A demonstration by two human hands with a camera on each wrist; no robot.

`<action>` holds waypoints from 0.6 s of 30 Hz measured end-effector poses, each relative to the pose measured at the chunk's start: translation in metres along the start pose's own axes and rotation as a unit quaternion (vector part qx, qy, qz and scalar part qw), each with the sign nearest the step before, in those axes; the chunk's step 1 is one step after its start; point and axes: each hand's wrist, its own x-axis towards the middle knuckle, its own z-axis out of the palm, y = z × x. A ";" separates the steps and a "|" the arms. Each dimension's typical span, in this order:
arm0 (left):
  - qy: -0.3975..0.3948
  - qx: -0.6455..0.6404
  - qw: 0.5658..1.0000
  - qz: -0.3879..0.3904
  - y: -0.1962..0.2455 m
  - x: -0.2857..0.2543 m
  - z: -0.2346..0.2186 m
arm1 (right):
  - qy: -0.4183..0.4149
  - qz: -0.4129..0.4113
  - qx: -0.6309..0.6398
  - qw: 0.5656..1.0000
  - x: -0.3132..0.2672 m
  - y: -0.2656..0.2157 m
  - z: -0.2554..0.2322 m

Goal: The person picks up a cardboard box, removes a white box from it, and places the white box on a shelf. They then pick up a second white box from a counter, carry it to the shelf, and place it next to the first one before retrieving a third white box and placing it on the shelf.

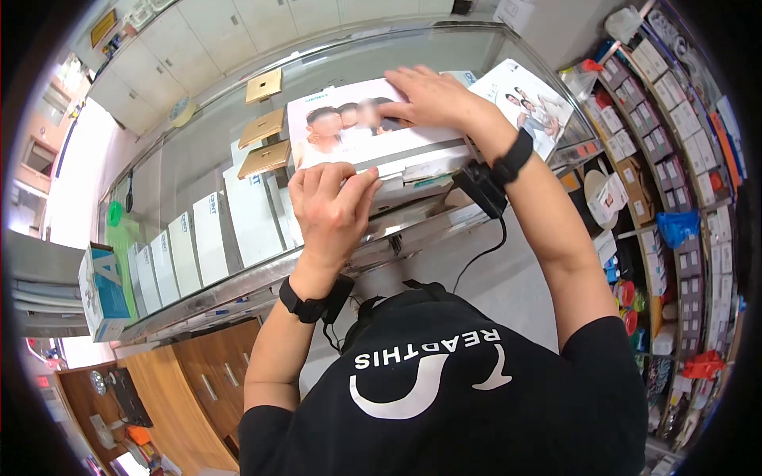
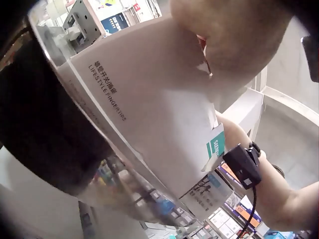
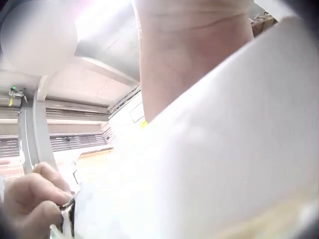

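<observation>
Nearest: person in a black T-shirt (image 1: 516,416) with white lettering, a black strapped camera (image 1: 480,190) at each wrist. Left hand (image 1: 332,205) ahead, fingers curled, grip narrow: pinches the near edge of a large white cardboard box (image 1: 341,151) with a photo of people printed on top. Box is on the glass-topped, metal-edged desk (image 1: 182,170), in front of the person. Left wrist view: one face reads "LIFESTYLE FINGERTIPS", teal label (image 2: 216,144) at a corner. Left along the desk, row of upright white boxes (image 1: 212,238) with blue CHNT lettering. Three gold square plates (image 1: 260,129) lined up just left of the large box. Right hand (image 1: 425,97) rests on the box top toward its far edge, grip wide, nothing clasped. White photo-printed box (image 1: 508,91) just right. Shelves (image 1: 659,151) of small boxes farther right. Farthest: white cabinets (image 1: 208,36).
</observation>
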 end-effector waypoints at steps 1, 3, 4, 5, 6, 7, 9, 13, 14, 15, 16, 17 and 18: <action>0.000 -0.006 1.000 0.003 -0.001 0.000 -0.001 | -0.067 0.014 0.023 0.997 0.005 0.004 0.000; 0.006 0.013 1.000 0.022 -0.005 0.000 -0.004 | -0.130 0.043 0.064 0.988 0.007 0.006 -0.005; 0.006 0.012 1.000 0.021 -0.010 -0.005 -0.008 | -0.132 0.043 0.063 0.988 0.002 0.006 -0.008; -0.001 0.013 1.000 0.014 -0.019 -0.010 -0.013 | -0.161 0.046 0.063 0.984 -0.005 0.004 -0.016; -0.006 0.016 1.000 0.007 -0.028 -0.014 -0.017 | -0.187 0.046 0.062 0.979 -0.013 0.001 -0.022; 0.007 0.024 1.000 0.001 -0.033 -0.015 -0.025 | -0.153 0.044 0.089 0.983 -0.030 -0.004 -0.025; 0.008 0.003 0.999 -0.040 -0.039 -0.019 -0.026 | -0.147 0.073 0.100 0.981 -0.048 -0.021 -0.032; 0.008 -0.125 0.983 -0.133 -0.029 -0.026 -0.020 | -0.091 0.092 0.129 0.983 -0.062 -0.029 -0.025; 0.012 -0.170 0.971 -0.165 -0.023 -0.026 -0.019 | -0.049 0.068 0.146 0.986 -0.064 -0.030 -0.023; 0.010 -0.177 0.971 -0.159 -0.018 -0.026 -0.019 | 0.005 0.022 0.111 0.994 -0.069 -0.034 -0.022; 0.012 -0.176 0.972 -0.158 -0.015 -0.026 -0.019 | 0.006 0.021 0.110 0.994 -0.072 -0.037 -0.024; 0.011 -0.200 0.963 -0.181 -0.013 -0.026 -0.019 | -0.006 -0.082 0.141 0.987 -0.073 -0.040 -0.028; 0.009 -0.223 0.953 -0.204 -0.011 -0.028 -0.018 | -0.021 -0.183 0.171 0.968 -0.075 -0.045 -0.034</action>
